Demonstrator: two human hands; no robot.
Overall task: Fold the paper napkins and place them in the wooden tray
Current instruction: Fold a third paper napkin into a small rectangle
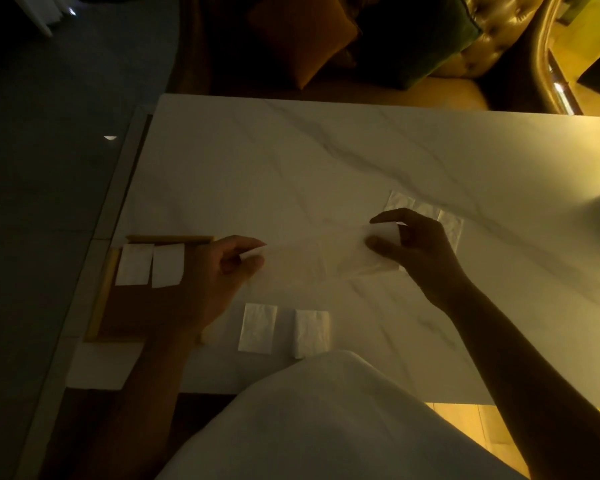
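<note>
The light is dim, so much is hard to see. The left hand (pixel 222 271) pinches one end of a thin napkin (pixel 312 261) between thumb and fingers. The right hand (pixel 413 247) pinches the other end the same way. The napkin is stretched flat between them, just over the table (pixel 326 161), and it is so pale that its edges nearly melt into the tabletop.

Under the left hand and wrist sits the tray (pixel 104 292). The arm hides most of its right side, and its floor is dark. Two folded napkins (pixel 149 265) lie side by side in its far part, just left of the left hand.

Just behind the right hand lies a flat pile of napkins (pixel 447 223). The hand covers part of it, so I cannot tell how many are there.

Nearer the body, between the two arms, two more folded pieces (pixel 284 330) lie a little apart on the table.

A white cloth (pixel 326 427) over the person's lap hides the near table edge in the middle. Beyond the hands the table is wide and bare up to its far edge. A sofa (pixel 447 88) with cushions (pixel 302 39) sits past it in the dark.
</note>
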